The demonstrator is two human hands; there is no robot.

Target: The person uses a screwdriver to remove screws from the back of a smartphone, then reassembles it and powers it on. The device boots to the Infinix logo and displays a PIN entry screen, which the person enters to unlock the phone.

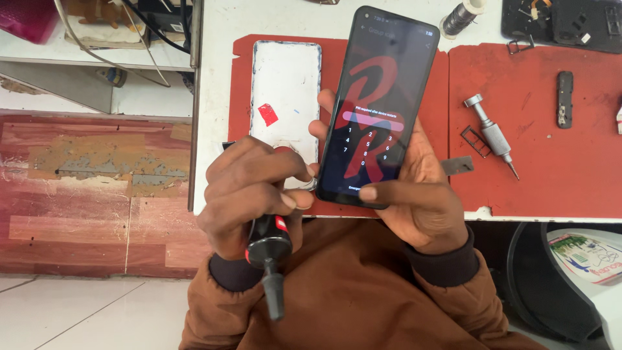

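We are gripping the lit phone (379, 107) upright in the right hand (414, 201) above the tabletop's (214, 97) near edge, the left hand (249, 191) clenching a black-handled tool (271, 259), tapping gently, screen kept steady.

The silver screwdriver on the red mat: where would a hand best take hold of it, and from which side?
Probably by the thick knurled barrel of the silver screwdriver, from above. It lies flat and slanted on the red mat, tip toward the table edge, clear of the small frame beside it.

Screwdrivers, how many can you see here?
2: a black-handled screwdriver held in the left hand, and a silver screwdriver lying on the red mat. Others may be hidden.
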